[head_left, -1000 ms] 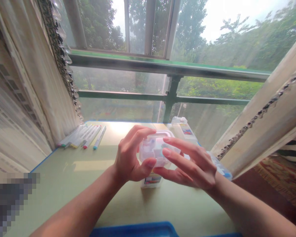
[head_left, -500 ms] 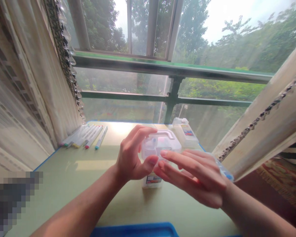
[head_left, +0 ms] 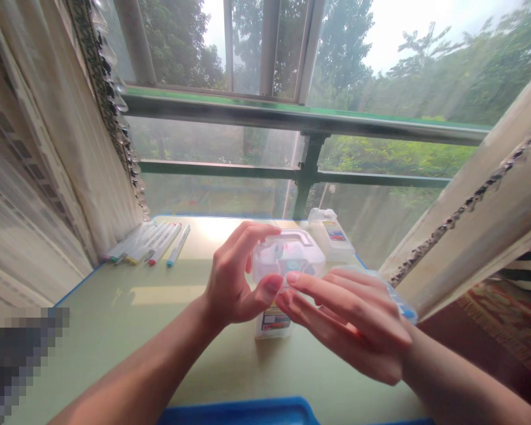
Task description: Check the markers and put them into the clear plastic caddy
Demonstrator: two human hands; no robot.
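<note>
A translucent plastic box (head_left: 289, 251) stands upright on the table, with a moulded handle on top and a printed label low on its near side. Blurred coloured shapes, one of them teal, show faintly through its top. My left hand (head_left: 241, 274) is wrapped round the left of the box's top, fingers behind and thumb at the near edge. My right hand (head_left: 354, 319) comes in from the right, index fingertip and thumb tip close together at the top's near edge. The other right fingers are stretched out beside the box and partly hidden.
Several white markers (head_left: 159, 242) with coloured ends lie at the table's back left. A second translucent box (head_left: 334, 239) stands at the back right. Behind my right hand is a clear item with a blue edge (head_left: 405, 310). A blue tray rim (head_left: 243, 410) shows at the near edge.
Both hands stay at the top of the box. The right hand has tilted slightly, its knuckles lower. A teal spot now shows through the box's top.
</note>
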